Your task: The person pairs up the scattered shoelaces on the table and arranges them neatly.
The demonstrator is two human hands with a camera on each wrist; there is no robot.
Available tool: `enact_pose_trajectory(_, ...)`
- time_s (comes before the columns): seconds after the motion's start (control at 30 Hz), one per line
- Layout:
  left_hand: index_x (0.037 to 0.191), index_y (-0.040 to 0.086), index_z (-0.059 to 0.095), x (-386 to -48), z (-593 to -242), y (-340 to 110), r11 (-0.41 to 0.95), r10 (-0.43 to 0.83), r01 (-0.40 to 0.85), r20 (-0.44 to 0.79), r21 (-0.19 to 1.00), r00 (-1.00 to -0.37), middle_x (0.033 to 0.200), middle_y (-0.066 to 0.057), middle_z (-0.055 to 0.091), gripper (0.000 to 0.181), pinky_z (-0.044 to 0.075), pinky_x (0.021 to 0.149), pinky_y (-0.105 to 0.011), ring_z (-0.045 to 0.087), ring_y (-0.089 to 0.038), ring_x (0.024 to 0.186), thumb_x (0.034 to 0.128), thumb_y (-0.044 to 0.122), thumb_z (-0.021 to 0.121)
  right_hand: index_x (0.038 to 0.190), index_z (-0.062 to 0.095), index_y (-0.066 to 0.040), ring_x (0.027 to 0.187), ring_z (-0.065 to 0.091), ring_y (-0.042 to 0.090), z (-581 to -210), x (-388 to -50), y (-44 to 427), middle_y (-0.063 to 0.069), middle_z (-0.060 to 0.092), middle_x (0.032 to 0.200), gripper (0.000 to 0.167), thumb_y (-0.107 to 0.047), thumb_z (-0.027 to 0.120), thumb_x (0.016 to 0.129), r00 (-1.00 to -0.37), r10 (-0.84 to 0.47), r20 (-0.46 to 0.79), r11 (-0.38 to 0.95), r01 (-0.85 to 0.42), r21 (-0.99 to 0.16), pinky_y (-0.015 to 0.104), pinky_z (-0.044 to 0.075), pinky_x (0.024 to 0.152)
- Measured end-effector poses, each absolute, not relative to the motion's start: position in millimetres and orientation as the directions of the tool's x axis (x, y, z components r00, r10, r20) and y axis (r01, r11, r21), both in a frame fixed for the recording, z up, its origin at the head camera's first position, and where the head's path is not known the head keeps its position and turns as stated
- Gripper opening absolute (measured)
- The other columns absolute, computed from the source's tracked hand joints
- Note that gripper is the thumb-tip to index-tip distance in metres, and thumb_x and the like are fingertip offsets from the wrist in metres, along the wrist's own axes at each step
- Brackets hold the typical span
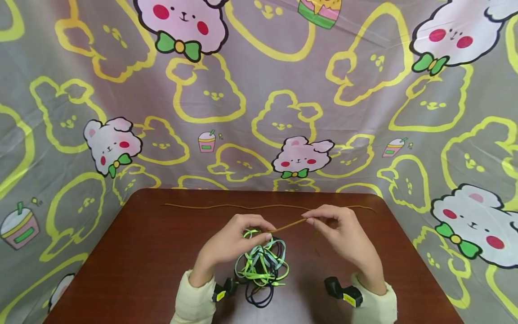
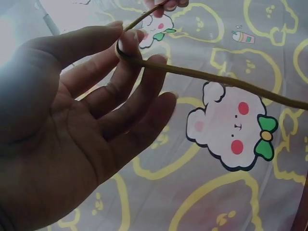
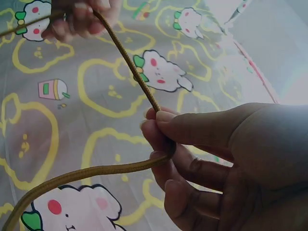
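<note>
Between my two hands runs a short taut stretch of brown cord, above the table. My left hand pinches it between thumb and forefinger; in the left wrist view the brown cord bends round the fingers and trails off to the right. My right hand pinches it too, and the right wrist view shows the brown cord looping away below the fingers. Under the left hand lies a tangled heap of neon green, light blue and black laces.
Another brown cord lies stretched along the back of the dark red-brown table, partly behind my right hand. Grey cloth with bunny prints hangs behind and at both sides. Small black devices sit at the wrists.
</note>
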State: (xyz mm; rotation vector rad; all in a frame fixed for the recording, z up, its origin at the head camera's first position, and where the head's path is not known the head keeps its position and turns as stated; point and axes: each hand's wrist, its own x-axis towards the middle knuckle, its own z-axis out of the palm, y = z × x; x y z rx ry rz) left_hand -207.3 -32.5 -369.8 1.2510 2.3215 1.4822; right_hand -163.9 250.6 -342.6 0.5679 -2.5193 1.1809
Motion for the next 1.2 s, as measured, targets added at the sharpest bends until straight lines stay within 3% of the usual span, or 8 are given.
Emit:
enact_pose_trajectory(0.4,0.107,0.014,0.077,-201,-362,-46,0.119,0.642,0.610,0.408,0.784,-0.649,0.098,0.004,0.074,0.012,0.056,0.070,-0.027,0.066,-0.009,0.086,0.0978,0.015,0.070,0.104,0.080,-0.016,0.077,0.061,0.007,-339,-165,266,0.001,0.075,0.093,0.021,-0.001,0.076,0.090,-0.817,-0.030,0.576,0.602,-0.475,-0.642,0.018,0.048,0.065)
enact_pose_trajectory(0.6,0.107,0.015,0.076,-197,-356,-56,0.132,0.629,0.601,0.402,0.788,-0.665,0.100,0.004,0.073,0.012,0.056,0.081,-0.030,0.067,-0.012,0.092,0.0980,0.015,0.069,0.103,0.080,-0.013,0.067,0.055,0.010,-337,-163,273,0.004,0.072,0.090,0.018,-0.002,0.076,0.089,-0.791,0.067,0.608,0.616,-0.447,-0.649,0.019,0.044,0.059)
enact_pose_trajectory(0.8,0.109,0.020,0.076,-197,-355,-65,0.205,0.555,0.616,0.428,0.761,-0.713,0.104,0.010,0.073,0.013,0.053,0.089,-0.035,0.067,-0.010,0.098,0.0980,0.017,0.070,0.105,0.080,-0.009,0.074,0.059,0.003,-335,-160,280,0.008,0.075,0.097,0.017,-0.004,0.076,0.090,-0.785,0.128,0.607,0.643,-0.400,-0.653,0.015,0.047,0.064)
enact_pose_trajectory(1.0,0.111,0.020,0.076,-196,-356,-74,0.213,0.500,0.614,0.455,0.760,-0.737,0.105,0.011,0.073,0.014,0.053,0.087,-0.031,0.067,-0.011,0.100,0.0987,0.017,0.069,0.106,0.080,-0.008,0.079,0.062,0.000,-337,-160,287,0.007,0.076,0.097,0.015,-0.005,0.074,0.092,-0.778,0.192,0.598,0.664,-0.346,-0.663,0.013,0.048,0.068)
enact_pose_trajectory(1.2,0.112,0.024,0.075,-188,-349,-84,0.257,0.515,0.611,0.429,0.749,-0.742,0.103,0.013,0.073,0.016,0.054,0.083,-0.030,0.067,-0.010,0.096,0.0989,0.017,0.068,0.104,0.081,-0.009,0.077,0.062,-0.003,-339,-164,296,-0.005,0.075,0.093,0.014,-0.005,0.075,0.092,-0.752,0.274,0.600,0.685,-0.286,-0.671,0.016,0.045,0.063)
